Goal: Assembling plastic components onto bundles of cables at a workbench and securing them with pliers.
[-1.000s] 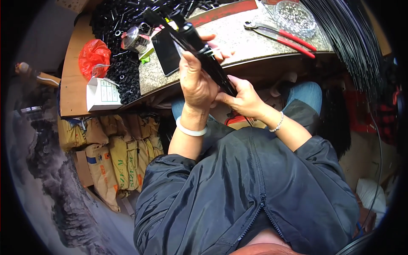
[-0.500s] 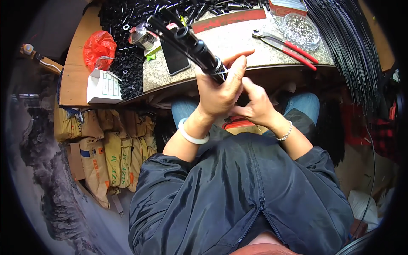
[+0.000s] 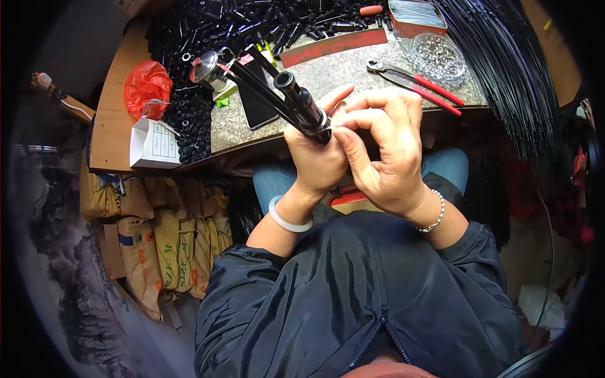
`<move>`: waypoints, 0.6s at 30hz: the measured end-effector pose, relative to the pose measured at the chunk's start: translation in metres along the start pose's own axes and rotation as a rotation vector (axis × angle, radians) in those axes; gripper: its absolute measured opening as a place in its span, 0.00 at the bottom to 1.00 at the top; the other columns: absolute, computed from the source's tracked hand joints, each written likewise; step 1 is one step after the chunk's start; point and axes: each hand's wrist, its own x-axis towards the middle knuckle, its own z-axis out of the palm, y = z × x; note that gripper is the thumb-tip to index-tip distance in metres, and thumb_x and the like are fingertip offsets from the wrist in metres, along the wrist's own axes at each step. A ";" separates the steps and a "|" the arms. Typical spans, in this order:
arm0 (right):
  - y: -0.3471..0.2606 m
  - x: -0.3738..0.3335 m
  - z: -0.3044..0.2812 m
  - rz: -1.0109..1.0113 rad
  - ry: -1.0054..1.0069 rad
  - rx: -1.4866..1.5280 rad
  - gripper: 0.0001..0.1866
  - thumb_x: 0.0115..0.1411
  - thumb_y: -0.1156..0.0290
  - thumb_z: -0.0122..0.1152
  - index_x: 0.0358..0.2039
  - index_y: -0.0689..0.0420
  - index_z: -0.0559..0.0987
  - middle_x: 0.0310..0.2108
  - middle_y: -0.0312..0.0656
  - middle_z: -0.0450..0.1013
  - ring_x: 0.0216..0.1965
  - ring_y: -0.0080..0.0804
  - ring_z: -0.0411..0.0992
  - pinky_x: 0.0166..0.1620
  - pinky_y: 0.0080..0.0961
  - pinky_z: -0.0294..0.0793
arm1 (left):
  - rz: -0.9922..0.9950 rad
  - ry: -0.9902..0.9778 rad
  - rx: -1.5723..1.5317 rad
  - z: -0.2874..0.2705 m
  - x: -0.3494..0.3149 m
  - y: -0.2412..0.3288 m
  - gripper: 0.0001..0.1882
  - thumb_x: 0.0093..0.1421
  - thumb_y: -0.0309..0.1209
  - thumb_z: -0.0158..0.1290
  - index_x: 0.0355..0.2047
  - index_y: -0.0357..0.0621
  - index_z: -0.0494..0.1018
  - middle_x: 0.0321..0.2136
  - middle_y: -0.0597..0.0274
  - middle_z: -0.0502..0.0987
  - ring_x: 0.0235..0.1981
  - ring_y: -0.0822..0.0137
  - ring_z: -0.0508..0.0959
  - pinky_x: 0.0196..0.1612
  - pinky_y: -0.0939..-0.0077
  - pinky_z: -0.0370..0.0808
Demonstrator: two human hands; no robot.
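Upright in my left hand (image 3: 317,162) is a bundle of black tubular parts (image 3: 302,104) with thin black rods fanning up and to the left. The fingers wrap round its lower end. A thin silvery wire (image 3: 328,128) shows at the bundle's base, beside a ring-like collar. My right hand (image 3: 387,151) comes in from the right, thumb and forefinger pinched together on the wire at the collar; its other fingers are curled above. Just beyond the hands, a dark phone (image 3: 257,104) lies on the speckled work board (image 3: 230,129).
Red-handled pincers (image 3: 416,87) and a glass dish of small metal bits (image 3: 438,58) are to the right, near a tin of thin wires (image 3: 417,14). Long black rods (image 3: 504,69) overhang the right edge. A red bag (image 3: 146,88), white box (image 3: 154,143) and black parts (image 3: 195,123) fill the left.
My right hand has come up from below the left hand to the collar, pinching the wire there. The bundle has shifted slightly down in view.
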 end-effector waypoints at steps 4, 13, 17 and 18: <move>-0.001 -0.003 0.003 0.044 -0.017 0.011 0.07 0.50 0.72 0.62 0.29 0.57 0.74 0.32 0.42 0.68 0.36 0.39 0.62 0.42 0.31 0.61 | -0.049 -0.043 0.117 -0.007 -0.003 -0.004 0.21 0.57 0.33 0.55 0.45 0.28 0.70 0.24 0.70 0.72 0.24 0.82 0.67 0.27 0.86 0.66; 0.001 -0.005 0.008 -0.149 0.096 -0.074 0.09 0.42 0.80 0.65 0.25 0.58 0.74 0.21 0.39 0.68 0.24 0.36 0.64 0.26 0.27 0.63 | -0.102 0.091 0.111 -0.003 0.005 0.004 0.11 0.57 0.22 0.50 0.40 0.36 0.76 0.17 0.76 0.67 0.18 0.85 0.61 0.20 0.86 0.58; -0.001 0.006 -0.002 -0.182 0.098 -0.051 0.09 0.41 0.81 0.64 0.24 0.58 0.75 0.20 0.40 0.68 0.20 0.37 0.63 0.25 0.28 0.62 | -0.113 0.061 0.092 -0.001 0.003 0.003 0.11 0.56 0.21 0.50 0.40 0.35 0.76 0.17 0.76 0.66 0.18 0.85 0.60 0.20 0.87 0.57; 0.002 0.007 -0.009 -0.094 -0.006 0.012 0.06 0.46 0.80 0.63 0.24 0.60 0.74 0.20 0.38 0.68 0.21 0.28 0.65 0.25 0.23 0.63 | -0.076 0.045 0.058 0.000 0.001 0.002 0.11 0.56 0.21 0.50 0.40 0.35 0.76 0.17 0.76 0.66 0.18 0.85 0.61 0.20 0.87 0.57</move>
